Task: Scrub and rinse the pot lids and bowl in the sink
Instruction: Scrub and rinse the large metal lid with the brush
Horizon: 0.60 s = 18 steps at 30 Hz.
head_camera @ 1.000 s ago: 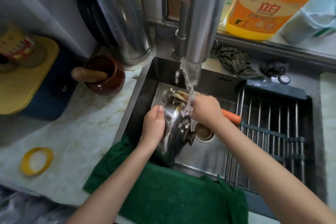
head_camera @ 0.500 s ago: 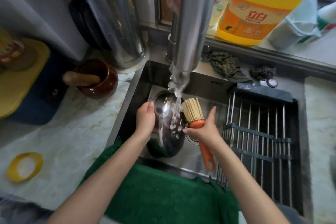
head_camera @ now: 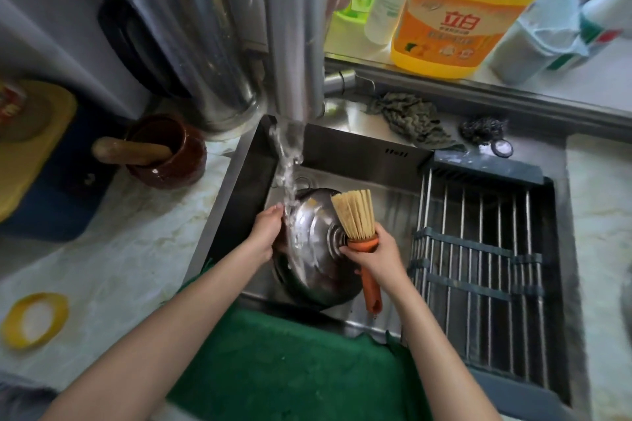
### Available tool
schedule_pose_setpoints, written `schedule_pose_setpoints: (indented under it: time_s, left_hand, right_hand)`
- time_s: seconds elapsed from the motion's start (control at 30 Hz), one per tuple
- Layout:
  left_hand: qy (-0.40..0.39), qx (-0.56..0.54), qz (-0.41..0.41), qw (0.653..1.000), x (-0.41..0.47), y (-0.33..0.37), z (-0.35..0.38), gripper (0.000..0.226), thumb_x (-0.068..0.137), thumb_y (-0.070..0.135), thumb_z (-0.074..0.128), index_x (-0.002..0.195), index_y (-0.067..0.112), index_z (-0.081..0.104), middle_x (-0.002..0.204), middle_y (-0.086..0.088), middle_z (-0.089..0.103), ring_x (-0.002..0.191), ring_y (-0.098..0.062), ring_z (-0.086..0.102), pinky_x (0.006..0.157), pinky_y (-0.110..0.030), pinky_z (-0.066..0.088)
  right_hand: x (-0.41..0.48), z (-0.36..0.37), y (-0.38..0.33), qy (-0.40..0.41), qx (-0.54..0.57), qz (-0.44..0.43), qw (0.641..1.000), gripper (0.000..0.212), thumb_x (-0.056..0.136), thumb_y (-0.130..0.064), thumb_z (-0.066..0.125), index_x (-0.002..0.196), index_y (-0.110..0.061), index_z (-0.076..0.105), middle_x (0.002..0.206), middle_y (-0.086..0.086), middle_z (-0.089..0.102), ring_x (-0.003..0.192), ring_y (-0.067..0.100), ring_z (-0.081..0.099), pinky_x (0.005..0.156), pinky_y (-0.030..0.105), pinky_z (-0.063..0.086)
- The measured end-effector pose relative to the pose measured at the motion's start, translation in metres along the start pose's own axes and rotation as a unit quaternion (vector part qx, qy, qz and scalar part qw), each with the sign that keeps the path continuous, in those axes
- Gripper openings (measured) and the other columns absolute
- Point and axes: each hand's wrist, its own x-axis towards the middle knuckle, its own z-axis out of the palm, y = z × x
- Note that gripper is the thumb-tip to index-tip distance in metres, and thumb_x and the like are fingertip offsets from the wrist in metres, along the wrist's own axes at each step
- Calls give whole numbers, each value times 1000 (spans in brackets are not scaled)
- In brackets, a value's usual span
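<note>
A shiny steel pot lid (head_camera: 313, 243) stands tilted on edge in the sink (head_camera: 362, 154), its domed top facing me. Water from the tap (head_camera: 294, 27) runs down over it. My left hand (head_camera: 266, 232) grips the lid's left rim. My right hand (head_camera: 374, 256) holds a scrub brush (head_camera: 355, 215) with an orange handle. The brush's pale bristles point up, just right of the lid's knob and clear of its surface. No bowl can be made out.
A dark roll-up drying rack (head_camera: 478, 267) spans the sink's right half. A green towel (head_camera: 290, 362) drapes the front edge. Behind the sink lie a rag (head_camera: 410, 120), a steel scourer (head_camera: 482, 130) and a yellow detergent jug (head_camera: 455, 10). A brown mortar with pestle (head_camera: 164, 150) stands at left.
My right hand lifted the brush off the lid and turned its bristles upward. The lid tilted more upright under the stream, still held by my left hand.
</note>
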Motion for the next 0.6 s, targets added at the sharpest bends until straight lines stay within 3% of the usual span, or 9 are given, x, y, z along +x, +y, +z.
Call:
schedule_pose_setpoints:
  time_s: [0.13, 0.2, 0.3, 0.37, 0.43, 0.5, 0.53, 0.6]
  left_hand:
    - [-3, 157, 87, 984, 12, -3, 16, 31, 103, 21, 32, 98, 8, 60, 97, -9, 61, 94, -22, 56, 83, -29, 38]
    - [41, 250, 128, 959, 18, -16, 25, 38, 103, 24, 28, 105, 5, 60, 110, -13, 61, 107, -25, 54, 89, -28, 35]
    - [91, 289, 191, 934, 13, -44, 36, 46, 102, 33, 30, 138, 7, 44, 140, -11, 46, 131, -28, 41, 106, -33, 29]
    - [89, 387, 280, 874, 6, -62, 45, 57, 98, 39, 29, 147, 9, 28, 151, -13, 31, 140, -29, 28, 113, -35, 21]
    - [56, 534, 330, 776, 8, -68, 52, 64, 93, 39, 37, 150, 14, 20, 156, -10, 17, 146, -30, 11, 116, -39, 11]
    - [31, 586, 360, 725, 21, -63, 53, 57, 91, 33, 48, 144, 18, 36, 151, -6, 30, 143, -28, 20, 112, -38, 25]
    - [28, 556, 381, 738, 33, -61, 52, 46, 91, 29, 49, 137, 19, 47, 144, -6, 43, 136, -27, 34, 103, -34, 36]
    - [58, 412, 379, 826, 50, -53, 46, 33, 96, 25, 42, 126, 21, 58, 130, -4, 58, 120, -22, 53, 85, -24, 41]
  right_hand:
    - [11, 11, 13, 74, -50, -51, 995, 37, 65, -9, 82, 97, -13, 64, 101, 4, 60, 91, 7, 58, 78, 17, 47]
    - [17, 21, 15, 118, -86, -54, 988, 36, 62, -19, 85, 91, -15, 63, 97, -2, 57, 85, 5, 56, 72, 15, 45]
    - [24, 35, 17, 139, -127, -55, 981, 37, 61, -26, 84, 85, -26, 56, 91, -7, 51, 82, 12, 56, 69, 23, 43]
    - [29, 37, 20, 137, -143, -49, 979, 37, 63, -26, 83, 92, -23, 59, 93, -7, 51, 81, 12, 54, 65, 19, 38]
    - [36, 37, 26, 125, -152, -32, 980, 43, 63, -25, 82, 100, -18, 62, 96, -8, 50, 79, 8, 51, 58, 10, 33]
    - [42, 40, 37, 114, -148, -28, 982, 42, 61, -26, 81, 99, -17, 63, 98, -6, 53, 79, 10, 55, 62, 14, 39]
    - [47, 43, 43, 114, -134, -26, 984, 39, 61, -29, 80, 94, -18, 64, 97, -3, 57, 78, 13, 59, 64, 19, 43]
    - [54, 48, 52, 116, -103, -12, 988, 33, 60, -37, 74, 86, -19, 64, 89, 1, 63, 74, 16, 62, 62, 27, 48]
